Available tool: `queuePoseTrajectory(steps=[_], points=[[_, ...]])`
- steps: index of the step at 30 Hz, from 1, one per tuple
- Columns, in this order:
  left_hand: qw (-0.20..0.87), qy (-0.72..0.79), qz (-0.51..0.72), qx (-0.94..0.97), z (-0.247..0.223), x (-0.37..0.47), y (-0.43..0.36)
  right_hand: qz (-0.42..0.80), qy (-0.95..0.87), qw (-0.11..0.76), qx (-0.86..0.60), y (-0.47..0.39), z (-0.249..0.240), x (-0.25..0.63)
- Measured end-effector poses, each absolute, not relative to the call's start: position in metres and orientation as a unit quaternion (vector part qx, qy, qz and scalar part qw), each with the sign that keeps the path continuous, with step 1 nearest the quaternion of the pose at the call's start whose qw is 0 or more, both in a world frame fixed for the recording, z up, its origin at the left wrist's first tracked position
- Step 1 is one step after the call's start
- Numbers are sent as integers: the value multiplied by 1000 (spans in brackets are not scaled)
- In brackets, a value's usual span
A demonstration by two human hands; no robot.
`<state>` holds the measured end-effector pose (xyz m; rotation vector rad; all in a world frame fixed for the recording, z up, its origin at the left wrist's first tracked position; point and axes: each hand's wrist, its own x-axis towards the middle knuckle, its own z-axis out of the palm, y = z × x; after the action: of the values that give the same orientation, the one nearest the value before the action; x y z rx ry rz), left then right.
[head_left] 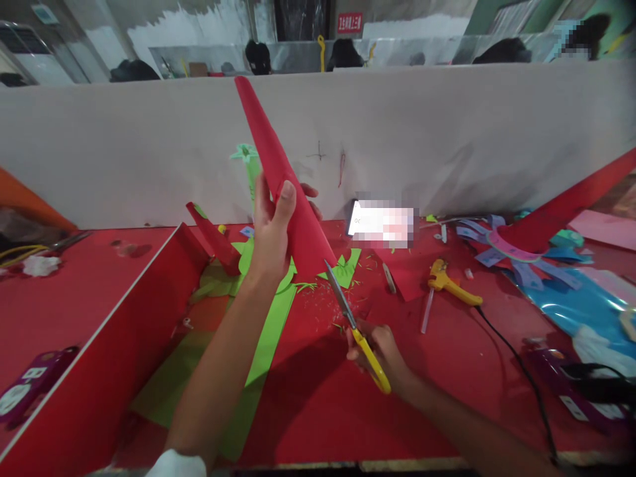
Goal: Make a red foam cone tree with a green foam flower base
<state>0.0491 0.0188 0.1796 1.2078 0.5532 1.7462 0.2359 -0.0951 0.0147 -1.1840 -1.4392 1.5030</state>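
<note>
In the head view a long red paper cone (278,165) leans up and to the left, its wide end low. My left hand (278,225) is wrapped round its middle, thumb on the near side. My right hand (375,348) grips the yellow handles of a pair of scissors (345,308). The scissor tips meet the cone's lower right edge; whether the blades are parted there is too small to tell. Behind and below the cone lie cut pieces of green foam sheet (348,268) and small trimmings on the red table (318,411).
A yellow glue gun (452,285) with a black cord lies to the right, near a utility knife (389,278) and a lit phone (380,224). A red divider (124,338) stands left. Another red cone (571,199) with purple strips sits far right. A white partition (422,132) closes the back.
</note>
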Motion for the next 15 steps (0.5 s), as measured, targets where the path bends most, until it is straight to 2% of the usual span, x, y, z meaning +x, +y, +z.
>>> queuePoseTrajectory(steps=[5,9,15], points=[[467,249,690,494,173,51,21,626,-533,404,-401,-95,18,235],[444,265,701,491,173,52,22,597,-582,441,-332,-94,14,234],[398,273,718,501,174,45,25,570,-639,398,-330,-92,7,238]])
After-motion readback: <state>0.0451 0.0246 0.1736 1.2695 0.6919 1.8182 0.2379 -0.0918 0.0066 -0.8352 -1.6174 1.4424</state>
